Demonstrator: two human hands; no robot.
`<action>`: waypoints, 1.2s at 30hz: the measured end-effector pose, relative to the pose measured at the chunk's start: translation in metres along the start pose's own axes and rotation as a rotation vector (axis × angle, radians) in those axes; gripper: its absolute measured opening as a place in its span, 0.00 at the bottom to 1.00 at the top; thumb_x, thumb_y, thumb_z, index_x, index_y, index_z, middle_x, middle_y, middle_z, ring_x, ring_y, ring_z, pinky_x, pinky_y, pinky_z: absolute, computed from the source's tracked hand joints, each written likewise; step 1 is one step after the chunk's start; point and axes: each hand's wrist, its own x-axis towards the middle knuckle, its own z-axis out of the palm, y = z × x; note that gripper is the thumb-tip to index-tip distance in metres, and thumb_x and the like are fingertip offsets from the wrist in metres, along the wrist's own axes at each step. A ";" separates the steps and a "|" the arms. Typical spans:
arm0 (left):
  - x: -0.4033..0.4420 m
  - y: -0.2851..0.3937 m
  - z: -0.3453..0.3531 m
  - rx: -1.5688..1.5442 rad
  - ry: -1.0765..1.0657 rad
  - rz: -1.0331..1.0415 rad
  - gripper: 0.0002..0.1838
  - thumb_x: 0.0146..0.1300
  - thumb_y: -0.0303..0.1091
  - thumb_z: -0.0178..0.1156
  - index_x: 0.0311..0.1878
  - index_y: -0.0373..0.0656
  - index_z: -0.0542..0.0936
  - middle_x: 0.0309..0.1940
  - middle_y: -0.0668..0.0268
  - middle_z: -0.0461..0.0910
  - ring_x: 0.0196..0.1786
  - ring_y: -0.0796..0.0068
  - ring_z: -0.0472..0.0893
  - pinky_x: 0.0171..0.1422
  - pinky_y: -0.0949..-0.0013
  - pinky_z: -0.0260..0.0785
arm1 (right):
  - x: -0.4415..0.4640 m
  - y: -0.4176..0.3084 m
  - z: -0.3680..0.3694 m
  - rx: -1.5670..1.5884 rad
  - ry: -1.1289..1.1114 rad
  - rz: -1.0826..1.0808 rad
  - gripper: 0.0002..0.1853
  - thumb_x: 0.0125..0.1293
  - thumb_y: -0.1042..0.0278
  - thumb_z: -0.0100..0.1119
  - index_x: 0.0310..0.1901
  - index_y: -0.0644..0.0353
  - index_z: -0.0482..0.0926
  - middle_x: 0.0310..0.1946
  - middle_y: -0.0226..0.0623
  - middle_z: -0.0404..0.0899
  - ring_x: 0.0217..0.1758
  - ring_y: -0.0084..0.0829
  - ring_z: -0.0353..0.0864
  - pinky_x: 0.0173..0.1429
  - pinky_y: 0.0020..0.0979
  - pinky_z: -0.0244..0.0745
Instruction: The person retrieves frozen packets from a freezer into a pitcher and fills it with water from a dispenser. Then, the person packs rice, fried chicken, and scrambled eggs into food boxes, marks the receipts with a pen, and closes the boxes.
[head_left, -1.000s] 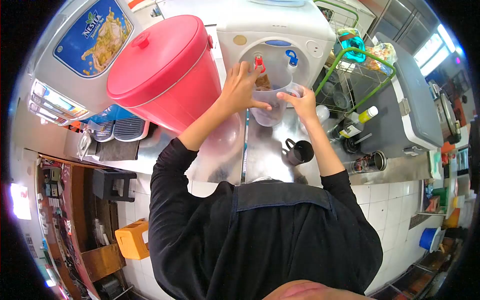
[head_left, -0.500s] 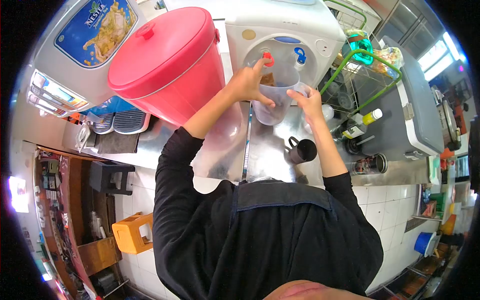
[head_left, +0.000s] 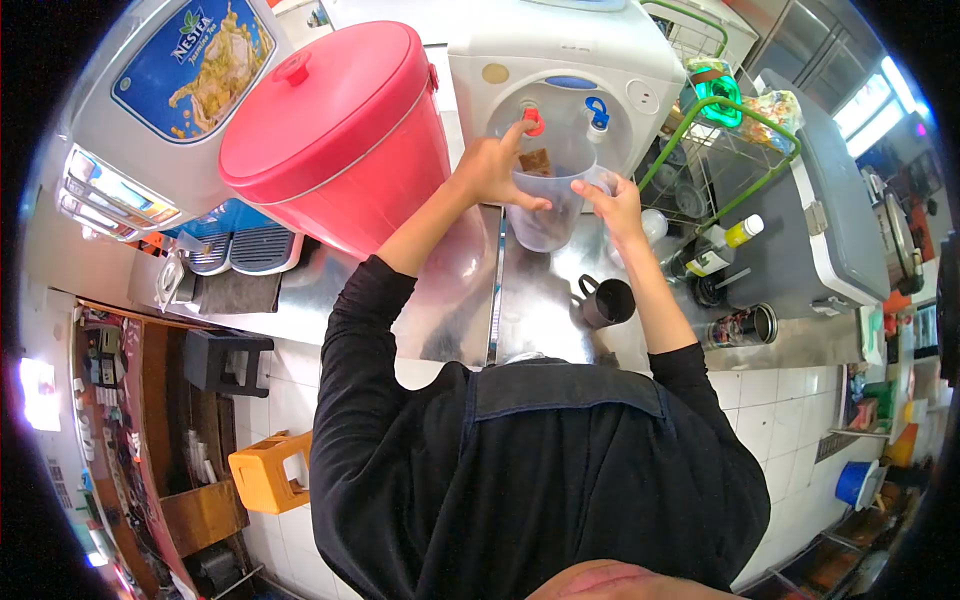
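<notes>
A translucent plastic pitcher stands upright under the taps of a white water dispenser. Something brown shows at its far inner side. My right hand grips the pitcher's handle at the right, thumb on the rim. With a finger, my left hand touches the red tap; its thumb stretches along the pitcher's left side, and its fingers are apart. The blue tap is untouched. Nearer to me a dark mug rests on the steel counter.
Left of the pitcher stands a big pink lidded container, beside a Nestea machine. To the right are a green wire rack, a yellow-capped bottle, a patterned can and a grey cooler.
The view has shifted slightly. My left hand's finger has moved up onto the red tap since the earliest frame, while my right hand stays at the pitcher's handle.
</notes>
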 end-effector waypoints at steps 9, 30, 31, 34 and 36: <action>0.005 -0.027 0.029 -0.065 0.412 0.245 0.41 0.37 0.57 0.68 0.55 0.44 0.75 0.12 0.66 0.63 0.14 0.67 0.68 0.24 0.64 0.62 | -0.001 -0.001 -0.003 0.041 -0.024 0.046 0.12 0.53 0.63 0.72 0.33 0.57 0.78 0.21 0.17 0.70 0.22 0.11 0.62 0.26 0.18 0.55; 0.025 -0.042 0.037 -0.132 0.476 0.254 0.31 0.37 0.44 0.72 0.47 0.40 0.78 0.24 0.66 0.77 0.18 0.78 0.66 0.23 0.73 0.61 | -0.200 0.030 -0.245 -1.398 1.430 -0.218 0.47 0.45 0.48 0.76 0.60 0.67 0.62 0.57 0.53 0.62 0.57 0.44 0.64 0.63 0.43 0.58; 0.027 -0.050 0.041 -0.139 0.483 0.282 0.31 0.38 0.43 0.72 0.47 0.39 0.77 0.23 0.66 0.75 0.20 0.79 0.67 0.25 0.76 0.62 | -0.205 0.037 -0.254 -1.391 1.380 -0.092 0.52 0.42 0.45 0.78 0.62 0.68 0.59 0.61 0.56 0.58 0.60 0.46 0.61 0.66 0.44 0.55; 0.024 -0.048 0.037 -0.110 0.472 0.289 0.30 0.39 0.43 0.71 0.47 0.39 0.77 0.19 0.70 0.68 0.19 0.82 0.63 0.23 0.77 0.56 | -0.199 0.072 -0.280 -1.057 1.203 -0.193 0.57 0.36 0.47 0.81 0.63 0.68 0.58 0.63 0.56 0.57 0.65 0.46 0.60 0.70 0.43 0.53; 0.023 -0.044 0.035 -0.099 0.474 0.290 0.30 0.39 0.43 0.72 0.47 0.40 0.77 0.16 0.71 0.63 0.17 0.83 0.60 0.21 0.77 0.52 | -0.187 0.076 -0.276 -0.865 1.219 -0.214 0.55 0.35 0.50 0.82 0.62 0.68 0.59 0.63 0.54 0.60 0.66 0.45 0.62 0.70 0.41 0.55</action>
